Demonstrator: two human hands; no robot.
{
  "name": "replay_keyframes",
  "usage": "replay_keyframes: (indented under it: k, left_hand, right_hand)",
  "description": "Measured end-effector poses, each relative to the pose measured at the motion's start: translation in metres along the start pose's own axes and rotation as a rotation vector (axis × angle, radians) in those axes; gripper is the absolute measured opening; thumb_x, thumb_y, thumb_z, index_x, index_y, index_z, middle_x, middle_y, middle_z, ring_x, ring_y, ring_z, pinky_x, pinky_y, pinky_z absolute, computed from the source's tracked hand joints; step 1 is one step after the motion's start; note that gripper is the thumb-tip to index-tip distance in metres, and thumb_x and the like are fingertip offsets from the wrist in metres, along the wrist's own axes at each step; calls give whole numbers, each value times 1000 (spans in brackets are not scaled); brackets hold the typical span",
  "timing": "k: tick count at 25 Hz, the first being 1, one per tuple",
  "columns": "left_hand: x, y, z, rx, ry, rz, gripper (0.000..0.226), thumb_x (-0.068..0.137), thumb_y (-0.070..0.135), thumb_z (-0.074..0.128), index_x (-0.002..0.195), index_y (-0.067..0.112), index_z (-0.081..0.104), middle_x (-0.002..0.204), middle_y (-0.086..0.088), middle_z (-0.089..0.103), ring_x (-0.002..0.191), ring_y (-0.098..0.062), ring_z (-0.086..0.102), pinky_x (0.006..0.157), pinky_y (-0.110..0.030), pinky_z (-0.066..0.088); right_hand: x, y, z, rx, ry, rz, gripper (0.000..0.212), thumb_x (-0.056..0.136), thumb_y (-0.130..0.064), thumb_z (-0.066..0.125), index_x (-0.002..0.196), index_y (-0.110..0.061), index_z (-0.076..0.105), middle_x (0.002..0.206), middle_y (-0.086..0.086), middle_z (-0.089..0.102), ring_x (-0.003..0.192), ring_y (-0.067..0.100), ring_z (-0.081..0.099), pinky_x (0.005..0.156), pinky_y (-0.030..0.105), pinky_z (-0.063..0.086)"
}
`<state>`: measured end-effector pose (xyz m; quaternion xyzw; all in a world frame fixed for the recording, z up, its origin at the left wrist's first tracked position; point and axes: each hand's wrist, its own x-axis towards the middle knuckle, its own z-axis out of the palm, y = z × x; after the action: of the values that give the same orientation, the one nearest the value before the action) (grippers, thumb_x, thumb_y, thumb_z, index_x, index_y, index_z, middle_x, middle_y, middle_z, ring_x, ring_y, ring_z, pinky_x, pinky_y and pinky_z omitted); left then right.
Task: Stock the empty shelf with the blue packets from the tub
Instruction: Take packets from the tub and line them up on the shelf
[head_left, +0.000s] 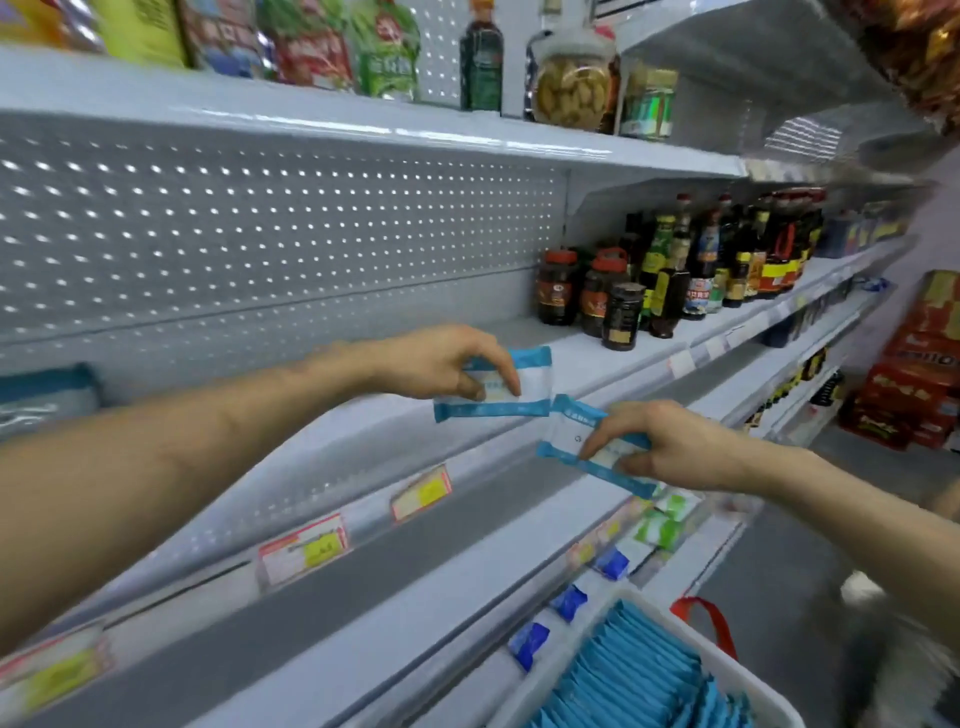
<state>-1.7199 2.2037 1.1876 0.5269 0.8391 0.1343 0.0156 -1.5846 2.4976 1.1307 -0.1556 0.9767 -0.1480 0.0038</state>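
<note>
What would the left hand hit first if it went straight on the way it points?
Probably the dark jars, though depth is unclear. The left hand, gripping a packet, points rightward along the shelf, whose bare board looks free up to them.

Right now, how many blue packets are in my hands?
2. The left hand holds the upper packet over the shelf; the right hand holds the lower packet beside it. More fill the tub, uncounted.

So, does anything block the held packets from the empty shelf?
Nothing visible. The left hand holds one packet over the bare shelf, the right hand another packet at its front edge; the dark jars stand further right.
</note>
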Motion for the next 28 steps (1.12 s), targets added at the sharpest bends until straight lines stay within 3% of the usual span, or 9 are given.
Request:
replay_keyframes:
  k: [5,8,9,12,16,19,22,25,28]
  left_hand:
    - [-126,-57,-55,37,60,-287,36,92,12,73,117,38,72,123,9,60,115,-10,55,104,-26,42]
    - [-208,-86,-72,12,87,-444,34,95,9,69,119,33,73,127,11,59,115,-1,53,98,-6,37]
    - [-232,-95,-77,32,102,-477,34,95,9,69,118,34,73,127,12,60,114,1,53,97,-5,37]
    - [-293,-126,-85,75,101,-581,38,93,9,69,115,40,72,125,17,61,115,-2,56,103,-25,44]
    - [-341,-161,-91,102,58,-724,37,96,7,66,115,39,72,121,23,57,115,-6,53,103,-34,43]
    - [-360,-184,-96,97,59,-768,37,96,5,66,114,36,73,111,33,51,104,0,51,93,-29,41]
    - [-365,-206,-98,109,6,-779,39,95,4,65,115,36,73,115,20,57,107,-6,51,88,-26,40]
    - [-369,-222,-98,139,-89,-775,42,93,4,63,113,40,72,110,17,57,104,-14,55,93,-36,49]
    - [-372,-231,-98,136,-157,-775,40,95,3,63,116,35,73,108,23,51,106,-11,51,95,-32,45]
  right_hand:
    - [103,-83,-10,54,3,-248,47,83,-8,75,108,-47,73,118,-19,63,105,3,61,95,28,49]
    - [159,-138,6,53,-52,-373,49,87,-11,72,108,-55,69,124,-19,60,107,4,60,92,27,53]
    - [175,-155,13,43,-68,-409,47,90,-13,71,108,-56,69,126,-19,58,107,5,59,88,23,53]
    - [212,-201,31,32,-93,-501,40,94,-14,69,110,-50,71,125,-23,54,105,3,58,77,8,49]
    - [245,-237,46,22,-115,-580,43,92,-17,71,106,-57,69,120,-29,57,104,5,60,80,14,51]
    - [268,-255,53,-3,-132,-591,44,92,-21,70,106,-63,65,115,-37,59,101,0,61,85,22,52]
    - [282,-266,59,-15,-131,-614,44,92,-23,68,108,-64,64,119,-44,53,108,-4,57,93,20,48]
    - [297,-278,62,-1,-130,-666,46,90,-18,67,109,-59,67,119,-35,54,107,-2,57,92,24,49]
    - [314,-292,64,21,-182,-644,46,91,-15,66,108,-58,68,119,-31,57,102,1,60,89,31,53]
